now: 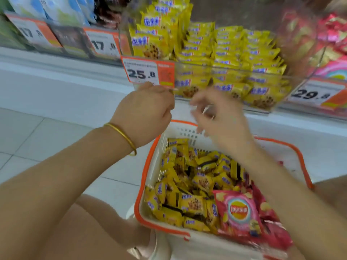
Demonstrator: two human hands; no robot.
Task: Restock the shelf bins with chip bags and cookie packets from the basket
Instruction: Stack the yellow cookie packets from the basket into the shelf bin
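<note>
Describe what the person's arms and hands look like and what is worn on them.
Both forearms are bare, with no sleeves and no gloves. The left hand has a thin gold bangle round its wrist. The right hand is blurred by motion, and no band or watch shows on its wrist.

Left forearm [62,175] bare along whole visible length. Thin gold bangle [122,136] round left wrist: plain, smooth, narrow band, slight shine. Left hand [144,111] bare. Right forearm [281,184] bare too. Right hand [221,119] blurred, fine detail unreadable. Bare leg [90,228] low in view, under left forearm.
</note>
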